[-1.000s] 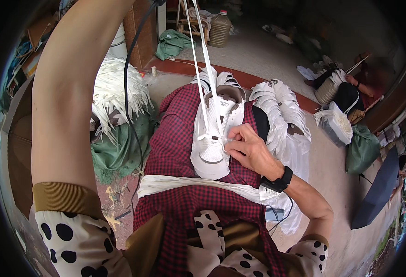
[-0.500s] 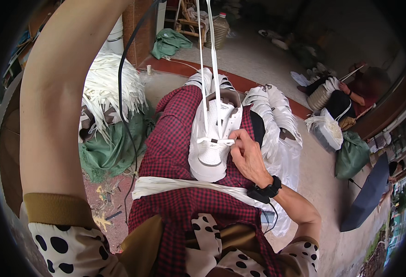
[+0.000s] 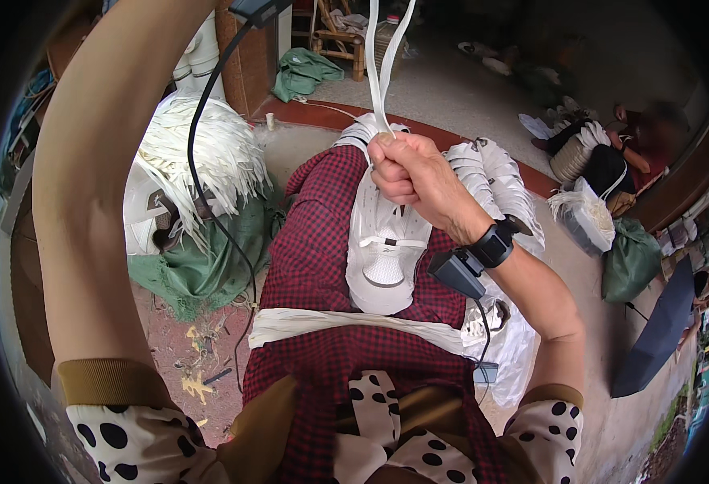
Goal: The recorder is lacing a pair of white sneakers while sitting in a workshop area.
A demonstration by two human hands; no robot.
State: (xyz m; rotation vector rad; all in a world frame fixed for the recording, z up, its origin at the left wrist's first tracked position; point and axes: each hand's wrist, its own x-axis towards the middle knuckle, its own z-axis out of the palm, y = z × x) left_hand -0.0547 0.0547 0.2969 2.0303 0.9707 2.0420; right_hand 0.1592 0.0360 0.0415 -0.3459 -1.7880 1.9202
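Both hands work white laces: the right hand (image 3: pixel 407 173), fingers curled shut, pinches the laces (image 3: pixel 380 64) above a white shoe upper (image 3: pixel 386 250) resting on the red-checked lap (image 3: pixel 322 250). Raised overhead, the left arm (image 3: pixel 96 185) runs out of view, so its hand's grip cannot be told. Left, a green sack (image 3: pixel 201 266) holds white strips (image 3: pixel 201 157); right, a green bag (image 3: pixel 630 260) sits on the floor

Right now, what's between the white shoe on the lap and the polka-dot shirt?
Head view: a bundle of white laces lies flat across the red checked skirt, between the white shoe and the polka-dot shirt.
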